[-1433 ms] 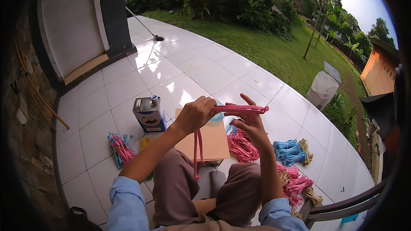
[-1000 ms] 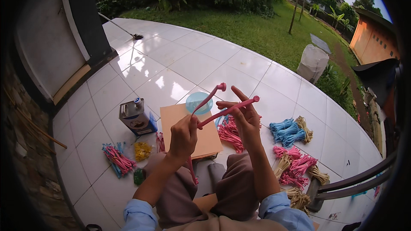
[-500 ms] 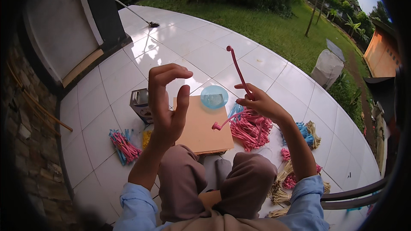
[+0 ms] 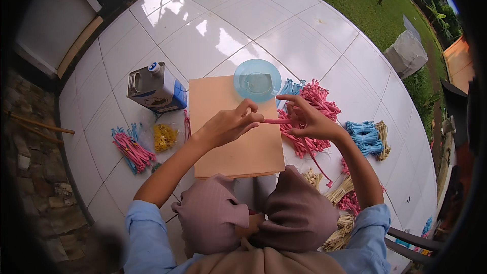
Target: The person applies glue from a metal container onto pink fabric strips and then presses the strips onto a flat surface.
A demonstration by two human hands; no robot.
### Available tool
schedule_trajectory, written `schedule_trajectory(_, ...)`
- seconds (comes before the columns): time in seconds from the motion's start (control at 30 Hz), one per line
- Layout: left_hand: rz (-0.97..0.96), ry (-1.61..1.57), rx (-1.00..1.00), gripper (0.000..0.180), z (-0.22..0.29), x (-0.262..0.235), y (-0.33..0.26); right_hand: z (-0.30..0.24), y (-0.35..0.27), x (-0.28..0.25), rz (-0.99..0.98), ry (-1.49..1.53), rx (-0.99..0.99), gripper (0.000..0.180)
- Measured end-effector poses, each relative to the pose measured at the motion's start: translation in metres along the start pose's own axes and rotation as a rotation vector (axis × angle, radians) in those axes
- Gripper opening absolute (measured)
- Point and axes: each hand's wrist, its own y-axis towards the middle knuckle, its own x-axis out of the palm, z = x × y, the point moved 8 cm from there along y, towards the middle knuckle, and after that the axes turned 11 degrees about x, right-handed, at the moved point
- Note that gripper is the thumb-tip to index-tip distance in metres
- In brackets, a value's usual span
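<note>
Lowered from chest height half a second ago: left hand (image 4: pixel 229 124) and right hand (image 4: pixel 309 119) now pinching one pink strip (image 4: pixel 276 121) between fingertips, just above tan board (image 4: pixel 223 157), near blue dish (image 4: pixel 257 80).

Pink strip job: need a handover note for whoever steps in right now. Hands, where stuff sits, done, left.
Left hand: pinches one end of the pink strip above the wooden board.
Right hand: holds the same strip; its loose end trails down past the wrist.
Things: blue dish on the board's far edge; metal can to the left; pink bundles to the right; blue bundle beyond them.
Done: one strip is picked up, held between both hands.
Left: strip is not yet laid on the board; bundles wait.
</note>
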Motion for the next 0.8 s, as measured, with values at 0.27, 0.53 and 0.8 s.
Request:
schedule_trajectory(0.27, 0.052, -0.064, -0.19, 0.027, -0.038, 0.036, -0.029, 0.062, 0.033, -0.011, 0.152, 0.23, -0.075, 0.062)
schedule_trajectory(0.53, 0.052, 0.012, -0.213, 0.036, -0.045, 0.03, -0.018, 0.068, 0.047, -0.017, 0.21, 0.246, -0.108, 0.062)
schedule_trajectory(0.8, -0.029, -0.01, -0.195, 0.035, -0.049, 0.036, -0.02, 0.077, 0.041, -0.011, 0.241, 0.225, -0.102, 0.061)
